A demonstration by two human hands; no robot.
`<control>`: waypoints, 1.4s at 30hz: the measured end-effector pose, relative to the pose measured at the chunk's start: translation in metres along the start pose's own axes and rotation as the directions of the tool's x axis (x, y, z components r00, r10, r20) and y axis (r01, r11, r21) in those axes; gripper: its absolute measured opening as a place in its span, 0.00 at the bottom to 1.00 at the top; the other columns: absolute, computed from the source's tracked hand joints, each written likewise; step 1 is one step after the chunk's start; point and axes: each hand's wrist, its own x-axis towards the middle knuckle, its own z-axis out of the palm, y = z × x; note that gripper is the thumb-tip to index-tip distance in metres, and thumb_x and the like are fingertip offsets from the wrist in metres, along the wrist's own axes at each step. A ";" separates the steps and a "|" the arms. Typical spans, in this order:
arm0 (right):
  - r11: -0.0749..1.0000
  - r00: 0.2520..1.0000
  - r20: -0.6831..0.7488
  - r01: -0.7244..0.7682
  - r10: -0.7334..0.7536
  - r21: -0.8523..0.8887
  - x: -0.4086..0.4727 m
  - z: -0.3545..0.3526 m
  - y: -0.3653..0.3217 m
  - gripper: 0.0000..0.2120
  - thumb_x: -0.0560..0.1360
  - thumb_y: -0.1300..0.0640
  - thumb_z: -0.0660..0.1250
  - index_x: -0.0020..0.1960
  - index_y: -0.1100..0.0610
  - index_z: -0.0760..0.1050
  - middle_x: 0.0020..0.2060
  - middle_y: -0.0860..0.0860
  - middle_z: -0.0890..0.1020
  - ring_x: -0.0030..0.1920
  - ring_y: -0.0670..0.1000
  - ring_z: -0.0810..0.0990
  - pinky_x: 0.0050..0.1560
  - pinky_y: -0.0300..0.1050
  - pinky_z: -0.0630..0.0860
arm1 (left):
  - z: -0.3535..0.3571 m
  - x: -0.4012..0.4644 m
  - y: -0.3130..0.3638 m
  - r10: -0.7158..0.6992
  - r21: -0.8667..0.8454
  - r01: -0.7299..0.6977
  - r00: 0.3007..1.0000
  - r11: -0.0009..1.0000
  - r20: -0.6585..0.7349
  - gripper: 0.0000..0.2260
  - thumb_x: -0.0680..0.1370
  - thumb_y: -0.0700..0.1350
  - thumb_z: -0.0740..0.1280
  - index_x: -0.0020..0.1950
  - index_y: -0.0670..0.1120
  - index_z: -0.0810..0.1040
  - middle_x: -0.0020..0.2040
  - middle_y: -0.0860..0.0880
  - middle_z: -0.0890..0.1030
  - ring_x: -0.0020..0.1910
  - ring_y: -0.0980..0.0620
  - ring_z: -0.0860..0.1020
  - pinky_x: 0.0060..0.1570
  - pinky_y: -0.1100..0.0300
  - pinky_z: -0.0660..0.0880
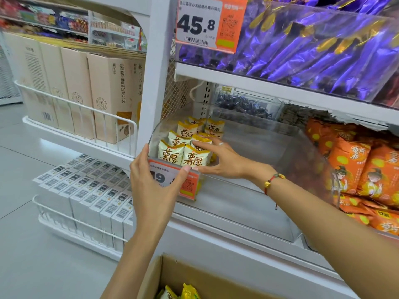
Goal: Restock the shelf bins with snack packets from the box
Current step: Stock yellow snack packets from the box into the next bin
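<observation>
Snack packets (183,152) are judged light, puffy and crushable, best taken by the flanks; the right hand (218,158) steadies them, fingers straight, while the left hand (155,180) clasps the clear bin (259,190) corner.

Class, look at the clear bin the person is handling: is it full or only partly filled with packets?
Partly filled. The yellow-and-white packets stand only at the left end of the clear bin; the rest shows bare floor.

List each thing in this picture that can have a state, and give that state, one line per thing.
Clear bin: partly filled; packets only at its left end.
Yellow packets: standing upright in rows.
Left hand: grips the bin's front left corner, over the price tag.
Right hand: inside the bin, fingers against the packets.
Box: open, a few packets left.
Orange bin: full.
</observation>
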 end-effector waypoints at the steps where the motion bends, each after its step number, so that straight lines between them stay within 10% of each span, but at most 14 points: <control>1: 1.000 1.000 0.011 -0.004 0.004 -0.005 -0.001 0.000 0.000 0.38 0.71 0.37 0.67 0.76 0.41 0.55 0.76 0.53 0.55 0.76 0.57 0.50 0.75 0.56 0.52 | 0.000 0.000 0.000 -0.003 -0.001 0.003 1.000 1.000 -0.002 0.46 0.63 0.66 0.68 0.77 0.54 0.57 0.72 0.54 0.62 0.71 0.54 0.64 0.59 0.60 0.65; 15: 0.998 0.987 0.150 -0.053 0.055 -0.017 0.004 -0.008 0.005 0.45 0.62 0.25 0.60 0.75 0.35 0.51 0.78 0.50 0.49 0.78 0.54 0.43 0.76 0.58 0.49 | -0.001 0.002 -0.002 -0.011 -0.024 0.011 1.000 1.000 0.003 0.45 0.63 0.65 0.70 0.76 0.55 0.58 0.70 0.53 0.64 0.69 0.55 0.66 0.56 0.59 0.69; 20: 0.954 0.977 -0.155 -0.099 0.147 0.283 0.010 -0.010 0.012 0.35 0.74 0.33 0.59 0.77 0.43 0.54 0.78 0.48 0.52 0.77 0.49 0.48 0.76 0.50 0.47 | 0.001 0.002 -0.008 0.011 0.005 -0.011 1.000 1.000 -0.025 0.46 0.62 0.70 0.69 0.76 0.58 0.58 0.68 0.56 0.64 0.69 0.53 0.66 0.61 0.56 0.69; 34: 0.972 0.982 0.063 -0.187 0.180 0.143 0.036 0.004 0.008 0.28 0.80 0.38 0.45 0.78 0.44 0.47 0.77 0.43 0.43 0.76 0.48 0.35 0.74 0.50 0.36 | 0.006 0.001 -0.008 -0.020 -0.029 0.020 1.000 0.999 -0.021 0.45 0.63 0.68 0.69 0.76 0.57 0.57 0.70 0.54 0.63 0.69 0.56 0.65 0.57 0.60 0.65; 42: 0.979 0.969 -0.222 -0.066 0.109 0.192 -0.006 -0.016 0.001 0.31 0.79 0.42 0.60 0.77 0.51 0.56 0.75 0.53 0.61 0.75 0.52 0.57 0.73 0.46 0.56 | -0.003 -0.001 0.003 -0.001 0.045 0.000 1.000 0.999 0.014 0.44 0.66 0.66 0.69 0.77 0.53 0.57 0.72 0.52 0.62 0.71 0.55 0.62 0.60 0.62 0.61</control>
